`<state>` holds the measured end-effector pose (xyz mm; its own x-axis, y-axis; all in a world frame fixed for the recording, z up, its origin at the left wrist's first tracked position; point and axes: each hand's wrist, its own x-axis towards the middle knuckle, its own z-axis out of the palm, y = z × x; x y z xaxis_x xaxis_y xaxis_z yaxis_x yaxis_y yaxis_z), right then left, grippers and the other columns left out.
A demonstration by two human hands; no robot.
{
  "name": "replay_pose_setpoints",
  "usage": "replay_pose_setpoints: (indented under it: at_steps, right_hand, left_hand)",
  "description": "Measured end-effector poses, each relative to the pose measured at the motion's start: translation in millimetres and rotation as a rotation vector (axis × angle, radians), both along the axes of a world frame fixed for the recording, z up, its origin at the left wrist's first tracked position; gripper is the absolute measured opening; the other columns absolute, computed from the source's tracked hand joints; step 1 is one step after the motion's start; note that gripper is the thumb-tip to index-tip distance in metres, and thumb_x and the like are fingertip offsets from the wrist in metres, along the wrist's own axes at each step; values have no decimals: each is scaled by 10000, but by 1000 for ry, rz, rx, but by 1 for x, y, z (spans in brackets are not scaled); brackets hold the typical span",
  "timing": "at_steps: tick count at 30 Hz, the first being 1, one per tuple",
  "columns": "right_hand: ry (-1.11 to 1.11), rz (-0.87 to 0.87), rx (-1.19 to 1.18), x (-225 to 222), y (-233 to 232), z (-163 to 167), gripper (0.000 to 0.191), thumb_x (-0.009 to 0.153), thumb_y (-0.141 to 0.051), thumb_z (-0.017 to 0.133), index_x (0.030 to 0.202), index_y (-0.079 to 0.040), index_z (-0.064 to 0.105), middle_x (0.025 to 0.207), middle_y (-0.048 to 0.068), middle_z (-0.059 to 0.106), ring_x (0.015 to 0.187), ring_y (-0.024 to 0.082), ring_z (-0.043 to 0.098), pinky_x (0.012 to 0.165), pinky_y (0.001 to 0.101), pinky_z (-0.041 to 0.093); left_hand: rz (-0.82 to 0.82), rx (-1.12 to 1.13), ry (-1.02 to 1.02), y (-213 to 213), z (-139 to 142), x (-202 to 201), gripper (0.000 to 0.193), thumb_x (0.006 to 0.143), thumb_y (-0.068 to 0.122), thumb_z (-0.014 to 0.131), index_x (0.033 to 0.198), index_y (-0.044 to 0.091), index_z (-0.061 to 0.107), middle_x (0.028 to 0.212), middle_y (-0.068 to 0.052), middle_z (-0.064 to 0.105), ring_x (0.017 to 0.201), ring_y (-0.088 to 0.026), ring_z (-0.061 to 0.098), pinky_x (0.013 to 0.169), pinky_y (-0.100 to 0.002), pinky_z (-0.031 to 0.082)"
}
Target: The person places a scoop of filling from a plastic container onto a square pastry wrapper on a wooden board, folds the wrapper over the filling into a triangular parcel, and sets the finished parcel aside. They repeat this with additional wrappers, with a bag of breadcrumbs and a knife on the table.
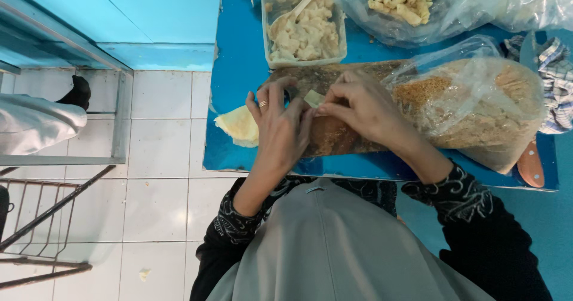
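My left hand (279, 125), with a ring on one finger, and my right hand (364, 107) meet over a brown crumb-covered board (334, 137) on the blue table (236, 68). Both pinch a small pale piece of wrapper or dough (313, 98) between their fingertips. A clear bag of brown crumbs (483, 107) lies right of my right hand, its open end at the board. A stack of thin yellowish wrappers (239, 125) lies left of my left hand at the table's edge.
A clear tub of pale filling with a spoon (305, 29) stands behind the board. A bag of rolled pieces (403, 0) sits at the back. A checked cloth (558, 80) and a wooden handle (530, 164) lie at the right. White tiled floor and a metal rack (48, 217) are to the left.
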<state>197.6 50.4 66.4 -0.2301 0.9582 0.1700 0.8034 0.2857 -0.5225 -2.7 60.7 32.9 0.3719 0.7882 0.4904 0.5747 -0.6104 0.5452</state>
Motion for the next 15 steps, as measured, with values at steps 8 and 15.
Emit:
replay_pose_setpoints:
  at_steps: [8, 15]
  right_hand:
    - [91, 73, 148, 1, -4, -3, 137, 885, -186, 806, 976, -98, 752, 982, 68, 550, 1015, 269, 564, 860, 417, 458]
    - [-169, 138, 388, -4, -19, 5, 143, 879, -178, 800, 972, -88, 740, 1048, 62, 593, 1051, 278, 570, 889, 444, 446]
  left_hand:
    - [-4, 133, 41, -3, 3, -1, 81, 900, 107, 707, 961, 68, 672, 1455, -173, 455, 1354, -396, 399, 1148, -724, 147]
    - [-52, 128, 96, -2, 4, -2, 118, 900, 85, 692, 1005, 37, 668, 1469, -171, 462, 1371, -376, 416, 1193, -689, 182]
